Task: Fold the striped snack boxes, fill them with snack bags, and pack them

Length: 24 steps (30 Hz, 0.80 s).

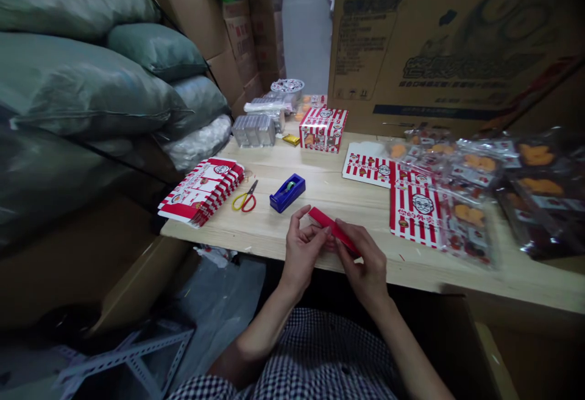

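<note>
Above the table's front edge, both my hands grip a narrow red cardboard piece (336,231), held at a slant. My left hand (305,246) pinches its near side with thumb and fingers. Wrapped round its right end is my right hand (363,260). The underside of the piece is hidden from me. Just beyond my hands stands a blue tape dispenser (287,192) with a roll in it. Scissors (247,197) with one yellow and one red handle lie left of it, beside a stack of flat red-and-white striped boxes (201,192).
An assembled striped box (323,130) stands at the back, near clear plastic packs (254,130) and a yellow packet (291,139). Flat striped cartons (415,214) and bagged biscuits (475,165) cover the right side. Stuffed sacks (91,83) rise at left; a large carton (434,46) stands behind.
</note>
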{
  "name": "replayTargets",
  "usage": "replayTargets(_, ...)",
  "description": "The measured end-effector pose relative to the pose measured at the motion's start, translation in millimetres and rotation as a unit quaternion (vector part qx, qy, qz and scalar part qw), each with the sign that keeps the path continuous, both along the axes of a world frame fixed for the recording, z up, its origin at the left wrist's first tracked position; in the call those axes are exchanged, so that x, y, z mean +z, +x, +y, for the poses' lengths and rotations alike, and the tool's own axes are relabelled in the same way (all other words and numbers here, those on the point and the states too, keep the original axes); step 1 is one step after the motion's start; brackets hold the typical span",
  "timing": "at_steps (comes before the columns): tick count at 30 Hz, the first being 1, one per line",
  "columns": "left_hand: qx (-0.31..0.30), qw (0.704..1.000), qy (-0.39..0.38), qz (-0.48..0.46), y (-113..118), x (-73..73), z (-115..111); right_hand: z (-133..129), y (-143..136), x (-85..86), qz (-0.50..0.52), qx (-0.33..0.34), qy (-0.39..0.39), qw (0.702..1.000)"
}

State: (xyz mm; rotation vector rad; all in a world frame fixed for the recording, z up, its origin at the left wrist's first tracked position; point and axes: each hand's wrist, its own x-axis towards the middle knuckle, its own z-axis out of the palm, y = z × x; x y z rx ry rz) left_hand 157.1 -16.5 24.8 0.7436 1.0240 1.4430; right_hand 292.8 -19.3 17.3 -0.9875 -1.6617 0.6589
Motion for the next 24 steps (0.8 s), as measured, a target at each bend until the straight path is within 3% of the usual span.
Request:
replayTargets(3,-0.044,0.998,-0.012,0.050,-9,-4.1,8,5,7,4.6,-0.013,0.032,-0.022,0.999)
replayTargets(6,-0.049,0.978,0.008,0.202,-26,-8.5,24,10,11,9.2,0.001,0.041,-0.043,0.998)
replayTargets(9,-0.053,0.926,0.114,0.356,-47,-9.0,36,9,13,11.4,0.013,0.051,-0.047,0.998)
replayTargets(13,-0.127,0.863,0.240,0.426,-63,-4.9,23,-8,26,6.2,0.031,0.047,-0.095,0.994)
replayTargets(19,-0.027,0.745,0.413,0.523,-62,-15.6,-19,-43,59,-24.7,0.176,-0.063,-0.219,0.958)
replayTargets(24,0.005,0.702,0.459,0.545,-58,-29.6,-26,-58,62,-33.0,0.187,-0.086,-0.237,0.950)
